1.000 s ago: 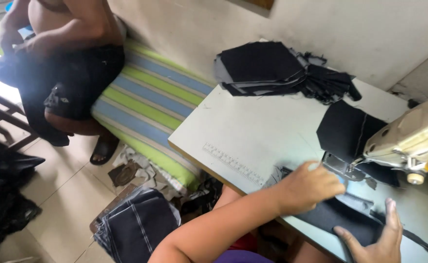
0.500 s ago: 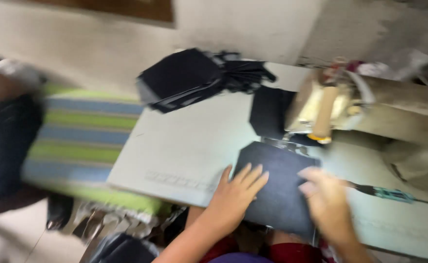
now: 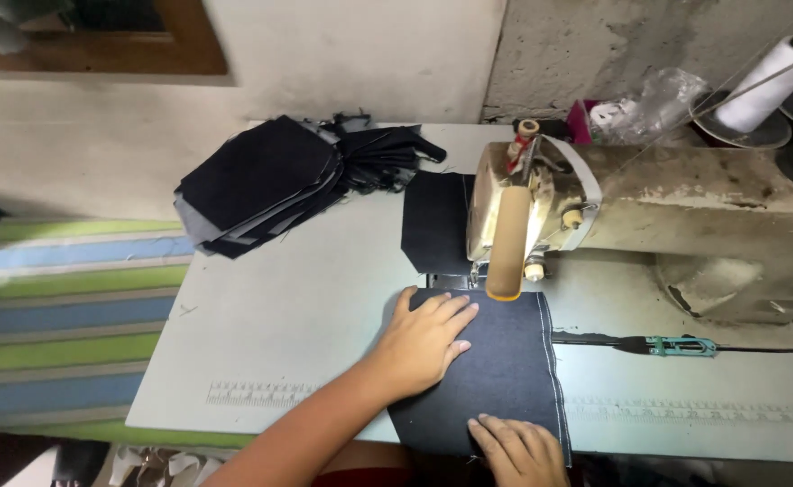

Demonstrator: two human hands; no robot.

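Here, working from the left edge, I am logging a striped cloth (image 3: 72, 307) in green, blue and grey, lying beside and below the pale table (image 3: 270, 307). Printed ruler markings are running along the table's near edge.

Next, toward the back of the table, a stack of dark cut pieces (image 3: 261, 185) is sitting fanned out, with looser dark scraps (image 3: 383, 149) trailing off its right side.

Moving on, my left hand (image 3: 424, 343) is lying flat with fingers spread and released, palm pressing on the upper left part of a dark fabric panel (image 3: 505, 370); it is grasping nothing. That panel is resting on the table right in front of the sewing machine (image 3: 649, 216), its far edge reaching just under the machine head. A second dark piece (image 3: 437, 221) is lying behind the needle area, well apart from the hand.

My right hand (image 3: 518, 451) is resting at the panel's near edge, fingers laid loosely on the cloth, partly cut off by the picture's lower border.

Further right, small snips with a teal handle (image 3: 676, 344) are lying on the table beside the panel. At the far right, a white thread cone (image 3: 762, 81) and a crumpled clear bag (image 3: 649, 104) are standing behind the machine.
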